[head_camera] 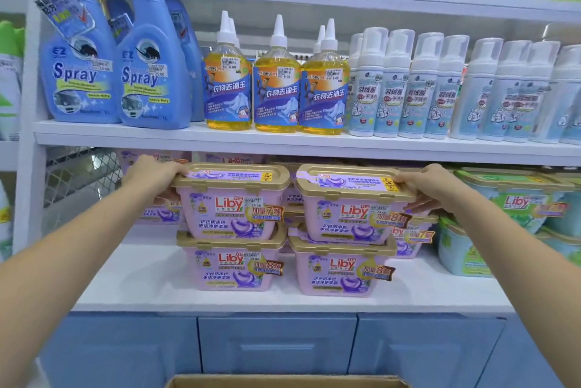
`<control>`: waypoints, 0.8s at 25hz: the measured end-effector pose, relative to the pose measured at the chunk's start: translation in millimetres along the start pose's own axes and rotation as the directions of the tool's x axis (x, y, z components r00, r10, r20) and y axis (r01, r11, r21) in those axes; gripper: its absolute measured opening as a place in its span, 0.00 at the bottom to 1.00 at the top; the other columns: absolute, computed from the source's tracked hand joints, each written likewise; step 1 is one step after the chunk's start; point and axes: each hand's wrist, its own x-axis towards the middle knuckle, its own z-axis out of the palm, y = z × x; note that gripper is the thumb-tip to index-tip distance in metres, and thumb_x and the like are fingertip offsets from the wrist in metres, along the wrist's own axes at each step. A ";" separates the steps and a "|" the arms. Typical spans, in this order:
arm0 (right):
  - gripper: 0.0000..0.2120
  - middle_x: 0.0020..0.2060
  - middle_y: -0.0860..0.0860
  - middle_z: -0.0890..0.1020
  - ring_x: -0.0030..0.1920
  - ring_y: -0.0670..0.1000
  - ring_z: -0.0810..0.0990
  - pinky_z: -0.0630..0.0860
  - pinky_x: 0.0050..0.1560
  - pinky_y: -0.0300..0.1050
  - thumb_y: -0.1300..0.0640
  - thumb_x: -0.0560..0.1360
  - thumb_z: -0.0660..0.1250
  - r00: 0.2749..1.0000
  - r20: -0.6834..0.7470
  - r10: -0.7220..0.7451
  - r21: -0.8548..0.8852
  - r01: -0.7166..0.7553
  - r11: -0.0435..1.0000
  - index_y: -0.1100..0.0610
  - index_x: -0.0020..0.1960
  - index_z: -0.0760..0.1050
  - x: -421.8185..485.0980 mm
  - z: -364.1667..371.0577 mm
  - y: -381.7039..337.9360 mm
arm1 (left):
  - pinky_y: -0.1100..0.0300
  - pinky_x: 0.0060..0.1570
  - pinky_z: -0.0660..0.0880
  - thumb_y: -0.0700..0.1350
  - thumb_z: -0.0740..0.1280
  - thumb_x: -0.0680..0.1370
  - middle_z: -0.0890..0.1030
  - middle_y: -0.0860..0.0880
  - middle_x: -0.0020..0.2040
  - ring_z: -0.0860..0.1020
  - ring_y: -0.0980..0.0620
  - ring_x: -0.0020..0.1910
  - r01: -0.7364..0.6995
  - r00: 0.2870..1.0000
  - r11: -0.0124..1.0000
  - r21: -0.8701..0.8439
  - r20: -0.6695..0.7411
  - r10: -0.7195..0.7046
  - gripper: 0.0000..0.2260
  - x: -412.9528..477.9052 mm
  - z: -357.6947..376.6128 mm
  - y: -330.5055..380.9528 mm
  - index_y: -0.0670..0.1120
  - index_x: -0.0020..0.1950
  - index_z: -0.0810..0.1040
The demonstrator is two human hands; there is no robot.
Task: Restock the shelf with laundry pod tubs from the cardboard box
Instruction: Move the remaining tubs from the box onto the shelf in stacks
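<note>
Pink tubs sat stacked two high on the white shelf [157, 277]; the left hand [154, 174] clasped the upper left tub [231, 200], the right hand [430, 183] clasped the upper right tub [353, 203], each at its outer end.

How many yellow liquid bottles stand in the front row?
3, side by side on the middle shelf: left, centre, right. Extra white nozzles behind suggest more hidden.
</note>
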 end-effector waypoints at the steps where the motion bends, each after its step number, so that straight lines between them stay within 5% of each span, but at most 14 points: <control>1: 0.18 0.38 0.57 0.81 0.31 0.54 0.81 0.80 0.29 0.44 0.52 0.73 0.68 1.000 0.006 -0.004 -0.012 0.004 1.000 0.65 0.54 0.72 1.1 0.4 -0.6 | 0.59 0.30 0.72 0.48 0.71 0.69 0.77 0.50 0.17 0.78 0.51 0.18 -0.008 1.000 1.000 0.000 -0.005 0.008 0.11 -1.4 0.6 -1.8 0.40 0.43 0.79; 5: 0.13 0.30 0.56 0.81 0.22 0.49 0.80 0.79 0.25 0.41 0.53 0.75 0.66 0.999 0.030 -0.013 -0.045 0.014 0.999 0.63 0.40 0.72 6.1 1.8 -5.8 | 0.61 0.28 0.70 0.50 0.70 0.69 0.80 0.50 0.20 0.78 0.54 0.18 0.000 1.000 0.999 -0.050 0.022 0.001 0.11 -6.4 0.7 -7.0 0.41 0.41 0.79; 8: 0.14 0.20 0.55 0.81 0.20 0.49 0.80 0.80 0.29 0.43 0.53 0.75 0.66 0.995 0.090 0.037 -0.069 -0.030 0.997 0.64 0.41 0.74 11.0 -2.9 -12.3 | 0.60 0.29 0.70 0.50 0.69 0.70 0.82 0.44 0.33 0.80 0.51 0.22 0.020 0.998 0.993 -0.116 0.065 -0.013 0.10 -10.1 0.0 -10.2 0.43 0.38 0.77; 14: 0.14 0.23 0.57 0.82 0.24 0.51 0.82 0.81 0.30 0.46 0.53 0.74 0.67 0.987 0.153 0.049 -0.077 -0.038 0.996 0.65 0.41 0.73 5.2 -10.2 -10.0 | 0.48 0.52 0.74 0.54 0.68 0.71 0.81 0.43 0.47 0.79 0.44 0.40 0.028 0.997 0.961 -0.274 0.074 -0.008 0.19 -20.2 10.8 -19.4 0.41 0.52 0.78; 20: 0.15 0.29 0.54 0.75 0.30 0.51 0.77 0.78 0.24 0.40 0.49 0.74 0.66 0.997 0.077 0.018 0.134 -0.029 0.991 0.62 0.48 0.75 -1.2 4.1 4.3 | 0.45 0.58 0.74 0.64 0.60 0.71 0.83 0.46 0.45 0.79 0.42 0.52 -0.081 0.997 0.968 -0.238 -0.022 0.078 0.19 -33.6 20.3 -36.3 0.50 0.40 0.78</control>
